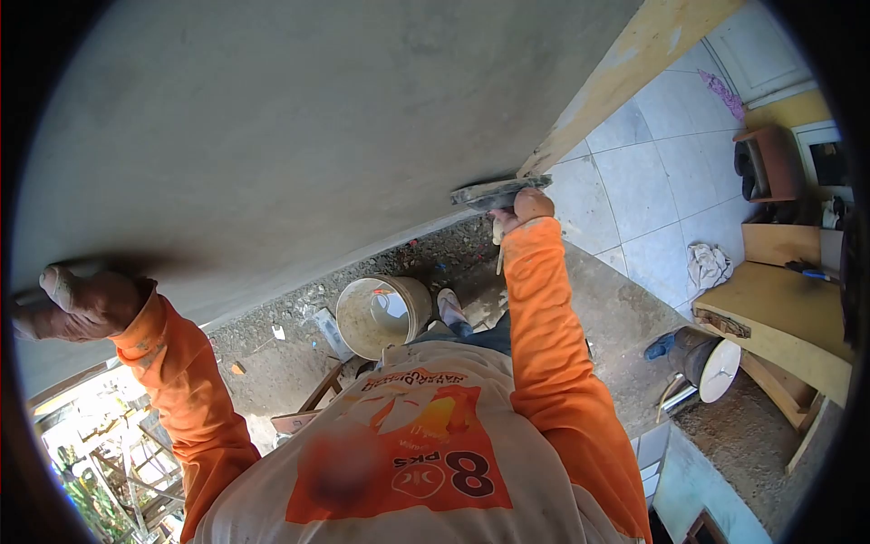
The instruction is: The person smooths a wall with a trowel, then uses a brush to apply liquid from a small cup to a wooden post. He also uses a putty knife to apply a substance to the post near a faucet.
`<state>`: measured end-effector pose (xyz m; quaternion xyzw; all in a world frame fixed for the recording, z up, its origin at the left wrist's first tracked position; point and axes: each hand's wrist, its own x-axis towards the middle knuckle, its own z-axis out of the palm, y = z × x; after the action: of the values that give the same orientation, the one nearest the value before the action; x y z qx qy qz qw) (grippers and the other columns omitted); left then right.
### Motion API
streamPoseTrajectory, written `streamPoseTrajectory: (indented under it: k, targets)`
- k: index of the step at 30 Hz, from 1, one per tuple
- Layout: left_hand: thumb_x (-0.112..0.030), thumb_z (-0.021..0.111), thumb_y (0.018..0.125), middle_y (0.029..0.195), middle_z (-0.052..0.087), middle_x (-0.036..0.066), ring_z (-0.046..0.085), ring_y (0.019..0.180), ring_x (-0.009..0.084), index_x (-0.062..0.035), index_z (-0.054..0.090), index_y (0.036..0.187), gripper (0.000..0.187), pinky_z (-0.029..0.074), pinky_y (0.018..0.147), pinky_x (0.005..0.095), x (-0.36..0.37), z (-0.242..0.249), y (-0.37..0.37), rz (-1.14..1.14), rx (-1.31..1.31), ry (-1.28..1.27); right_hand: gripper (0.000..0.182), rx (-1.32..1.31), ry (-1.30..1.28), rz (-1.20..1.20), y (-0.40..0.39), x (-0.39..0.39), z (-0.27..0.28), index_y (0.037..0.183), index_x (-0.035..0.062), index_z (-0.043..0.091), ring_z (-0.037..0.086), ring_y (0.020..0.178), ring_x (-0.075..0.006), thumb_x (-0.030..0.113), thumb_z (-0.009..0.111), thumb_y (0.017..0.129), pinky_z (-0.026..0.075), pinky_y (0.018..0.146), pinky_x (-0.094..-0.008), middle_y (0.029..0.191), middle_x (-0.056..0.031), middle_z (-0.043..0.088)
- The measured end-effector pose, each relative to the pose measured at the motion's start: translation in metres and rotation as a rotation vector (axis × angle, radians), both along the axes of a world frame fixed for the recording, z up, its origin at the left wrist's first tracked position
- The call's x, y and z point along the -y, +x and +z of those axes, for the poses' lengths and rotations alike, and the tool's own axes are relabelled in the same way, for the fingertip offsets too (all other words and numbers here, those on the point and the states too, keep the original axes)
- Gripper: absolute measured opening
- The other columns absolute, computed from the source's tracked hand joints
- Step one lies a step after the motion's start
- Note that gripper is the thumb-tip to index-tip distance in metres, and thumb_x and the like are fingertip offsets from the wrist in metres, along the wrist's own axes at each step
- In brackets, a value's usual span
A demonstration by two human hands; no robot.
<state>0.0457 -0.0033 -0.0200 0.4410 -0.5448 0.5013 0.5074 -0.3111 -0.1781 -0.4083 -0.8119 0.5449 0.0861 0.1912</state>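
Observation:
A grey plastered wall (299, 109) fills the upper left of the head view. My right hand (526, 208) is closed around the handle of a dark flat float (498, 192), whose face lies against the wall near its right edge. Far to the left, my left hand (86, 304) is spread beside the wall, its fingers apart and nothing in it. Whether its palm touches the plaster cannot be made out. Both arms are in orange sleeves.
Below the wall stands a whitish bucket (412, 304) on rough ground. Pale floor tiles (634, 199) lie to the right, with a crumpled cloth (709, 266), a yellowish bench (779, 304) and a cylindrical container (702, 363). Wooden pieces (317, 394) are at the lower left.

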Motion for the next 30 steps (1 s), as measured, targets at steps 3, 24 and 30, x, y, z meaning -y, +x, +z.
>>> streamPoseTrajectory:
  k: [3,24,30]
  targets:
    - [-0.014,0.050,0.080,0.109,0.051,0.016,0.051,0.088,0.0214,0.0034,0.043,0.122,0.046,0.045,0.076,0.0342,-0.004,-0.004,0.007,-0.003,-0.051,0.014,0.062,-0.276,0.289,-0.055,0.034,0.002,0.057,0.122,0.0100,0.053,0.040,0.124,-0.0204,0.053,0.057,0.077,0.024,0.106,-0.0322,0.126,-0.0018,0.053]
    - [-0.020,0.061,0.080,0.116,0.048,0.016,0.050,0.091,0.0207,0.0014,0.040,0.128,0.057,0.048,0.076,0.0342,-0.002,-0.002,0.001,-0.057,-0.065,0.031,0.028,1.509,0.827,-1.449,0.103,-0.081,0.065,0.114,0.0076,0.046,0.051,0.101,-0.0223,0.016,0.043,0.088,0.048,0.078,-0.0412,0.112,-0.0080,0.052]
    - [-0.016,0.057,0.078,0.112,0.048,0.016,0.050,0.086,0.0208,0.0029,0.041,0.124,0.053,0.048,0.072,0.0333,-0.005,-0.005,-0.008,0.066,-0.125,0.019,0.027,1.416,0.713,-1.121,0.022,-0.113,0.134,0.115,0.0046,0.045,0.059,0.074,-0.0169,0.005,0.042,0.088,0.053,0.063,-0.0311,0.091,-0.0074,0.058]
